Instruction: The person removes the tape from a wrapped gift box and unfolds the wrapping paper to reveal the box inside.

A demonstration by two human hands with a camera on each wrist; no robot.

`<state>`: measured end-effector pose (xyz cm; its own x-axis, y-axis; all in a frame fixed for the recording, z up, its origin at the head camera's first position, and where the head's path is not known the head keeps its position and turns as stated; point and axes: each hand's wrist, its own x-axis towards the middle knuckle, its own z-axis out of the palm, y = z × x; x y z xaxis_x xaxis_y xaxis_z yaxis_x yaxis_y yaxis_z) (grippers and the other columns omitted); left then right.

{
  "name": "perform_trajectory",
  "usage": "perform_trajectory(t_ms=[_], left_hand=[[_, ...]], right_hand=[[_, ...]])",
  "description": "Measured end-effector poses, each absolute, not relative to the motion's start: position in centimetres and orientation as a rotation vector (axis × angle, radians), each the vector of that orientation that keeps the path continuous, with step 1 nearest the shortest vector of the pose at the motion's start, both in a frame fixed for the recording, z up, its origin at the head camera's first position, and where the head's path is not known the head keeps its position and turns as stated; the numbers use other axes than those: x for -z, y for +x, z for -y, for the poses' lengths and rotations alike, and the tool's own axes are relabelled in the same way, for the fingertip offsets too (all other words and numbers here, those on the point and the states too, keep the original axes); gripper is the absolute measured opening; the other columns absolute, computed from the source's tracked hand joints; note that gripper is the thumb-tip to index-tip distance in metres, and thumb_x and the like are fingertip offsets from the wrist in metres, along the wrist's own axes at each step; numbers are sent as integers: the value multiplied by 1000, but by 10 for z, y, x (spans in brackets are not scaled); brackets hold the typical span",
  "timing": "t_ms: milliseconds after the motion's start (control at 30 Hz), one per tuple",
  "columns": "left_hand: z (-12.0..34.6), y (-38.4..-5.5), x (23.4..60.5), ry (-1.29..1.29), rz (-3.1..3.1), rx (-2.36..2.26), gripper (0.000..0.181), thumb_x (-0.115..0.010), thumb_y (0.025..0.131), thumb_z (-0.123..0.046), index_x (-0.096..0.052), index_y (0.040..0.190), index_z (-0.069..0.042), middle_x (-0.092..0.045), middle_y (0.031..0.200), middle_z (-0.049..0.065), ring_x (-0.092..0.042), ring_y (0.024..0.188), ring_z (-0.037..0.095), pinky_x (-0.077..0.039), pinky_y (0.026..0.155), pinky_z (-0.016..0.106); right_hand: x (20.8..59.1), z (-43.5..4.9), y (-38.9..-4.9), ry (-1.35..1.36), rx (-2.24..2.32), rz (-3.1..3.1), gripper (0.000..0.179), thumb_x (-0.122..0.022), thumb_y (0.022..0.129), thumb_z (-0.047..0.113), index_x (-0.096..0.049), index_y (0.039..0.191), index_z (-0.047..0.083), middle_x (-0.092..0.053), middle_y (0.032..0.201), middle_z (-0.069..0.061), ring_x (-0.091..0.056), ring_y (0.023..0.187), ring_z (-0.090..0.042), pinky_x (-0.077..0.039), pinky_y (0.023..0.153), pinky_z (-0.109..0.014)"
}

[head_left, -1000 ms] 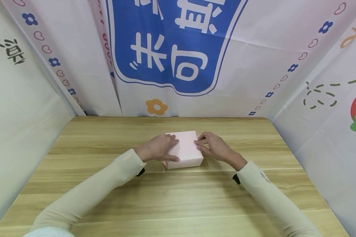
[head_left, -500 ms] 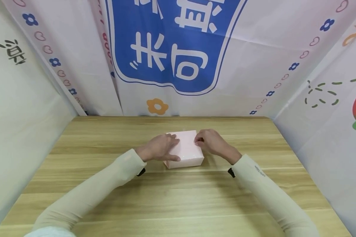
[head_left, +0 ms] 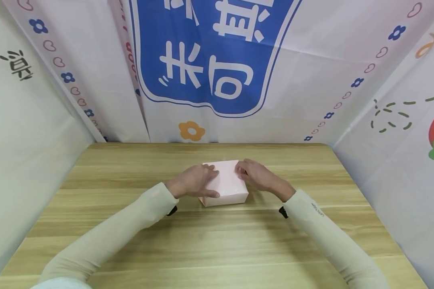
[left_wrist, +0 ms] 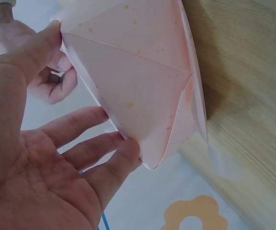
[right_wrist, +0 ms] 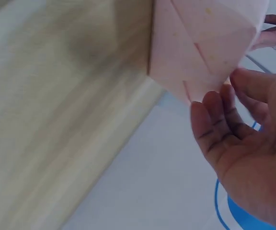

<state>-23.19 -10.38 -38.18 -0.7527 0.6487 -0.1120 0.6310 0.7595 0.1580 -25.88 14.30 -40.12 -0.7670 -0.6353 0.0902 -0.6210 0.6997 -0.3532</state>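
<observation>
A pink, speckled box (head_left: 226,180) lies on the wooden table; folded triangular flaps at its end (left_wrist: 128,67), in the left wrist view, look like wrapping paper. My left hand (head_left: 193,180) rests on the box's left part, thumb near the front edge and fairly straight fingers on top. At the upper right edge of the box, my right hand (head_left: 258,174) has curled fingers and seems to pinch the edge. In the right wrist view, its fingertips (right_wrist: 202,115) touch the slitted end face (right_wrist: 200,52). What lies beneath those fingers is hidden.
The wooden table (head_left: 209,245) extends around the box. A white printed cloth (head_left: 293,100) with a blue sign stands behind it, and pale cloth walls (head_left: 32,120) close off both sides.
My right hand has shifted slightly forward and inward along the box's right edge, and its fingers have curled more. The left hand and the box have stayed in place.
</observation>
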Motion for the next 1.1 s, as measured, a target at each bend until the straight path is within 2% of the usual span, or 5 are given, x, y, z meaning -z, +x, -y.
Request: perform_trajectory(t_ms=[200, 600, 767, 900, 1100], left_hand=[[104, -231, 381, 1023, -2792, -154, 80, -69, 85, -56, -51, 141, -2, -44, 148, 25, -44, 138, 40, -37, 115, 47], [102, -233, 383, 987, -2795, -155, 80, -69, 84, -57, -51, 142, -4, -43, 150, 23, -44, 138, 38, -38, 115, 47], [103, -231, 381, 996, -2802, -138, 80, -68, 85, -58, -51, 142, -3, -43, 150, 24, -44, 138, 39, -38, 115, 47], [103, -230, 380, 990, -2802, -133, 81, -68, 85, -58, -50, 142, -3, -43, 150, 24, -44, 138, 39, -38, 114, 47], [104, -230, 381, 982, -2795, -157, 80, -68, 85, -57, -50, 143, -4, -42, 150, 23, -43, 139, 39, -37, 115, 47]], right_hand=[[409, -145, -257, -1084, 659, -2955, 10, -66, 94, 11, -75, 99, 9, -68, 93, -3, -58, 80, -13, -52, 72, -28], [400, -140, -260, -1032, 594, -2860, 5, -61, 97, 9, -66, 96, 9, -63, 90, -3, -58, 83, -14, -51, 75, -29], [404, -141, -257, -1008, 687, -2901, 8, -63, 96, 11, -70, 101, 10, -65, 93, -3, -57, 82, -13, -51, 73, -27], [409, -142, -257, -1019, 746, -2934, 6, -65, 95, 11, -71, 93, 11, -65, 90, -2, -56, 78, -13, -51, 70, -26], [419, -141, -260, -1036, 629, -2916, 8, -51, 103, 12, -57, 98, 10, -54, 96, -4, -50, 83, -14, -47, 72, -25]])
